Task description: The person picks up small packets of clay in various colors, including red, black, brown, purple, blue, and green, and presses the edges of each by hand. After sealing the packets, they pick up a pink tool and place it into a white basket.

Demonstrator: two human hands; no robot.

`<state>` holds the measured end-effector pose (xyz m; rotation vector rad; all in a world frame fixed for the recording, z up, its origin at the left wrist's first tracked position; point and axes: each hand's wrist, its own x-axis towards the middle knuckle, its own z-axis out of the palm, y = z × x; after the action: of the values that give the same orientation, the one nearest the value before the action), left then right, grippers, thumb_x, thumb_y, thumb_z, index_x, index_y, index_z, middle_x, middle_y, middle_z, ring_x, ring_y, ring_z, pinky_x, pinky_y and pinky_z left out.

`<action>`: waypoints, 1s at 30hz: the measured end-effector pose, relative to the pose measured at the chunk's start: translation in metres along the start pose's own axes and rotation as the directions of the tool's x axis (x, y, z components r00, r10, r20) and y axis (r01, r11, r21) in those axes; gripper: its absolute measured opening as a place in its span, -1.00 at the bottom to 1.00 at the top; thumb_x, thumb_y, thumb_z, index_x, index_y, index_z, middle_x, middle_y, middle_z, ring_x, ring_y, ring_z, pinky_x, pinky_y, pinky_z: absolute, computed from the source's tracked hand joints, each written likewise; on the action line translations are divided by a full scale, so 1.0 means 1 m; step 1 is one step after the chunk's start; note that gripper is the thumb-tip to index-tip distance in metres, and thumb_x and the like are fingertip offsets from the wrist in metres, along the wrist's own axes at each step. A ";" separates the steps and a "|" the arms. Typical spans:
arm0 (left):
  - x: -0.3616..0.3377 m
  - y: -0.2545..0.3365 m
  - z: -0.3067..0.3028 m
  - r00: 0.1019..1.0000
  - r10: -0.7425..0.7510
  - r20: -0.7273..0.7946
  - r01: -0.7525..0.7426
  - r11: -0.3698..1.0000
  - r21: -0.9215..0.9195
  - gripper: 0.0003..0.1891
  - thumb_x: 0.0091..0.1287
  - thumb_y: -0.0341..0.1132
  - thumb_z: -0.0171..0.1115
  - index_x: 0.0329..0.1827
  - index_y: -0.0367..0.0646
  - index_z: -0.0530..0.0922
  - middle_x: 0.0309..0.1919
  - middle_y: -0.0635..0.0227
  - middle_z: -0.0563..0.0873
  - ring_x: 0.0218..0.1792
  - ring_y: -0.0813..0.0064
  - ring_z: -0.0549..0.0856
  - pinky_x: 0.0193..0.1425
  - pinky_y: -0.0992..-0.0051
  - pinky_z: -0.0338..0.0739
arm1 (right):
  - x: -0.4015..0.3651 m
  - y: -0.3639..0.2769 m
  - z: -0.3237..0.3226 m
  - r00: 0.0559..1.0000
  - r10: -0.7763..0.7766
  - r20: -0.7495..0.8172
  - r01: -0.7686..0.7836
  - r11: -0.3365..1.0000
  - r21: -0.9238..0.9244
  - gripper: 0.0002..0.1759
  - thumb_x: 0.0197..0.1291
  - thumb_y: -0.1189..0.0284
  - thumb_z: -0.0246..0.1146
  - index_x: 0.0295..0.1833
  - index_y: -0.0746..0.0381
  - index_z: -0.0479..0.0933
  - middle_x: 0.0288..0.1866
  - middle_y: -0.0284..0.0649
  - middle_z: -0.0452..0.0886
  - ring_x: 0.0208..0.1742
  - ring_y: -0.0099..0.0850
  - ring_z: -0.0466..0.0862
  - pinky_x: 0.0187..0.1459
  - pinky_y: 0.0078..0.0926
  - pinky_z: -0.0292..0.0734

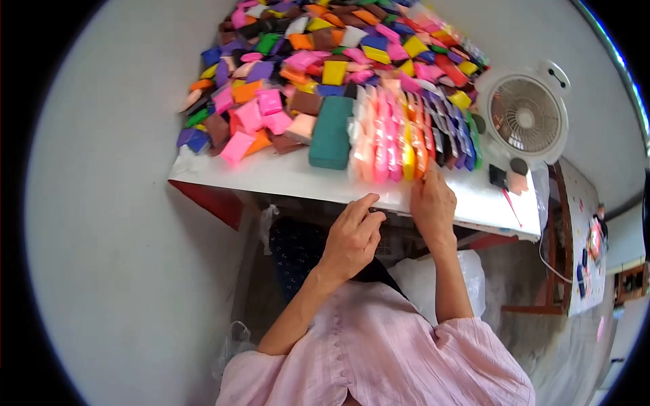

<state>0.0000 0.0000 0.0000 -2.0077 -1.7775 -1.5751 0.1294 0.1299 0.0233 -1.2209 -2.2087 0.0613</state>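
Just ahead of the right hand (433, 203), its fingers (421, 186) spread flat and gripping nothing, the row of upright packets (389, 139) stands on the counter (284, 177), touching the fingertips. The left hand (352, 237) is at the counter's edge, fingers curled; I cannot tell whether they grip anything. A teal block (332, 132) lies beyond them.

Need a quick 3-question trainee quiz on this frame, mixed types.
1. True or false: the right hand is at the near end of the upright row of packets.
2. What stands on the white table, right of that row? A) fan B) kettle C) lamp
3. Fill in: the large block left of the row is ___ in colour.
Key: 1 true; 2 A; 3 teal.
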 end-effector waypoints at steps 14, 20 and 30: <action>0.039 -0.094 -0.141 0.825 0.002 -0.565 0.362 0.765 0.532 -0.77 0.24 -0.50 0.18 -0.04 -0.29 0.54 -0.11 0.09 0.63 -0.07 0.03 0.56 0.10 0.13 0.42 | -0.026 0.008 -0.002 0.964 0.035 -0.263 0.055 0.943 0.327 -0.74 0.20 0.63 0.19 0.02 0.36 0.56 -0.48 -0.11 0.55 -0.53 -0.35 0.54 -0.40 -0.40 0.48; 0.092 -0.147 -0.165 0.817 -0.442 -0.371 0.560 0.448 0.697 -0.74 0.26 -0.30 0.15 -0.16 -0.34 0.64 -0.02 0.06 0.63 0.02 0.02 0.53 0.03 0.10 0.43 | -0.026 0.007 0.001 0.967 0.047 -0.250 0.040 0.943 0.331 -0.78 0.18 0.64 0.20 -0.04 0.34 0.57 -0.41 -0.13 0.58 -0.53 -0.37 0.55 -0.43 -0.44 0.46; 0.099 -0.183 -0.126 0.748 -0.348 -0.566 0.664 0.378 0.645 -0.67 0.25 -0.21 0.16 -0.10 -0.33 0.61 -0.10 0.05 0.66 0.03 0.04 0.56 0.06 0.03 0.38 | -0.025 0.008 0.007 0.937 -0.050 -0.346 0.156 0.946 0.283 -0.82 0.14 0.68 0.20 -0.12 0.33 0.57 -0.38 -0.12 0.57 -0.48 -0.25 0.58 -0.41 -0.36 0.48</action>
<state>-0.2344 0.0590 0.0257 -0.6869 -2.4401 -0.7134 0.1414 0.1163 0.0029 -0.8683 -1.8771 0.1380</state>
